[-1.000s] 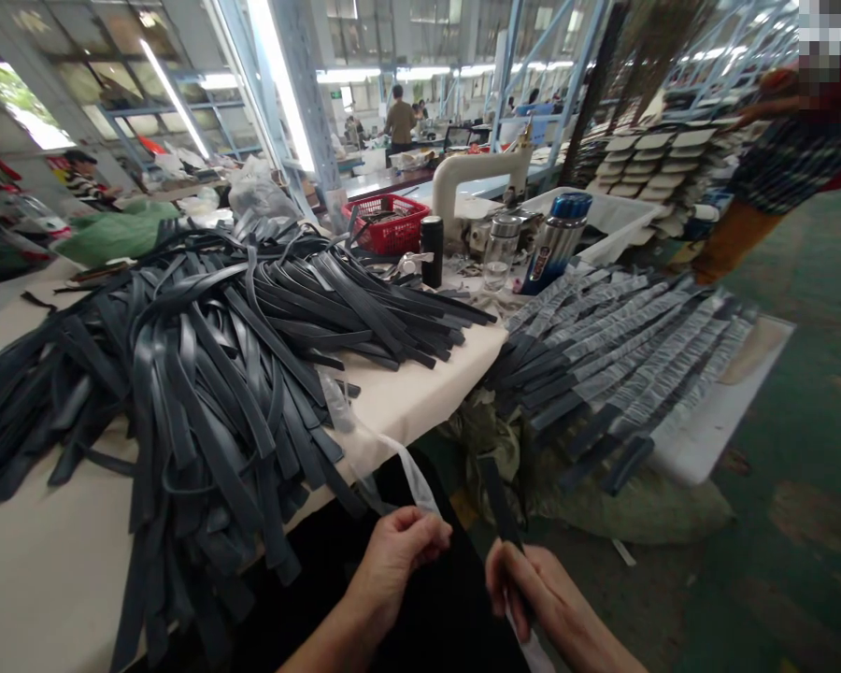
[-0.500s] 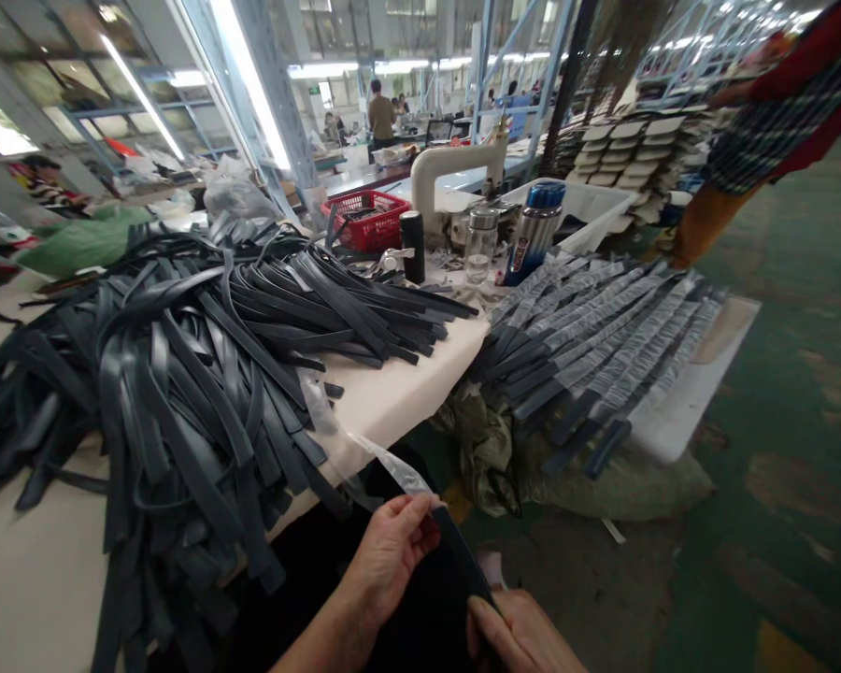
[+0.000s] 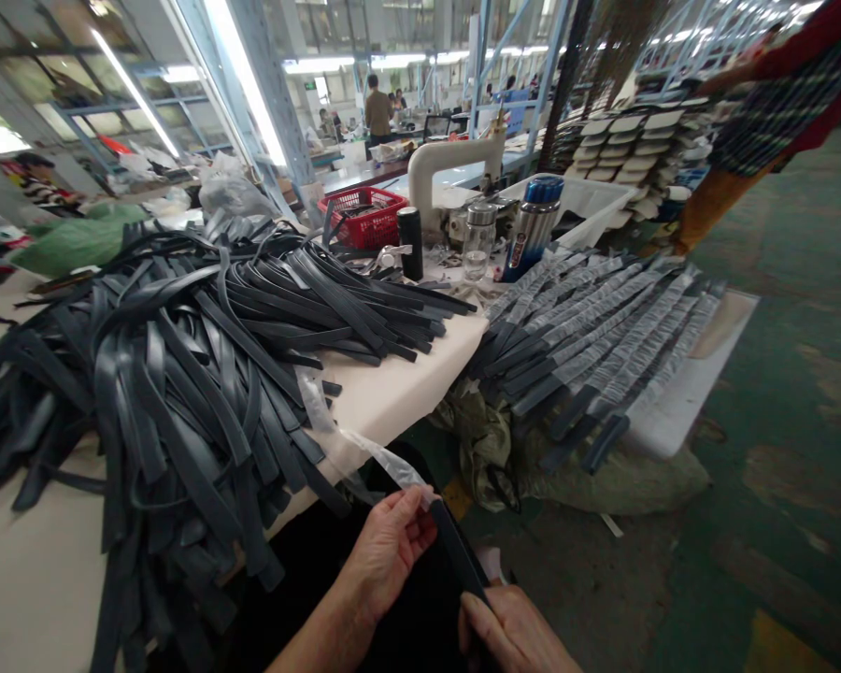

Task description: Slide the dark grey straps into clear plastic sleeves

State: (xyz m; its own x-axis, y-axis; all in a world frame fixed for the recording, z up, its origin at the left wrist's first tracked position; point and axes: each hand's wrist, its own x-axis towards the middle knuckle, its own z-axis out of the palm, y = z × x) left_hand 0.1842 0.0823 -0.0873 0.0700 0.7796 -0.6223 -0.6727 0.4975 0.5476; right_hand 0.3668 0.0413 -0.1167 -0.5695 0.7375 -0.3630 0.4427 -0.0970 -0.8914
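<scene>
Both hands feed a dark strap into a clear plastic sleeve below the table edge.

The left hand has its grip pinched together on the open end of the clear plastic sleeve, which trails up over the edge of the table. The right hand, low in the frame, has its grip clamped on the dark strap, whose upper end meets the sleeve mouth at the left fingertips. On the table lies a large heap of loose dark straps; to the right, a lower white board carries a row of sleeved straps. Behind stand a black flask, a clear bottle, a blue-capped flask and a red basket.
</scene>
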